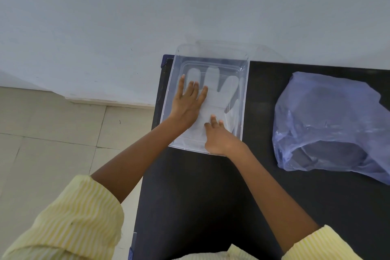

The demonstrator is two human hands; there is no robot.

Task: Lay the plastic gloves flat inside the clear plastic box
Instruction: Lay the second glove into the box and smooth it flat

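Note:
A clear plastic box [244,99] stands at the far left corner of a black table. Inside it a translucent plastic glove [219,93] lies spread out, fingers pointing away from me. My left hand [187,101] rests flat, fingers apart, on the glove's left side. My right hand [217,135] reaches over the box's near rim, its fingertips pressing on the glove's cuff area. Neither hand grips anything. Whether more gloves lie underneath is unclear.
A crumpled bluish plastic bag [329,124] lies on the black table [200,196] to the right of the box. The table's left edge runs just beside the box, with tiled floor [52,133] below and a pale wall behind.

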